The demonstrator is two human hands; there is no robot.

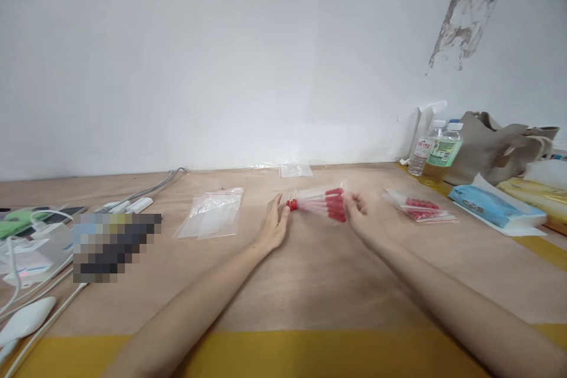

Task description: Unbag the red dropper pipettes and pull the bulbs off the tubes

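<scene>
Between my hands is a bundle of thin, pale sticks with red ends [335,205], lying partly inside a clear plastic bag [310,198]. My left hand [273,226] is at the bundle's left end, its thumb and fingers closed about the small red tips there. At the other side, my right hand [358,208] pinches the bag's edge beside the larger red ends; it is slightly blurred. Several flat clear bags [215,212] lie to the left of my left hand. Right of my right hand lie filled bags with red pieces [420,208].
Another clear bag [295,170] lies by the wall. On the right are a blue tissue pack [498,205], two bottles [444,150] and a grey-beige bag [487,144]. White cables [42,322] and chargers [39,254] crowd the left, beside a pixelated patch.
</scene>
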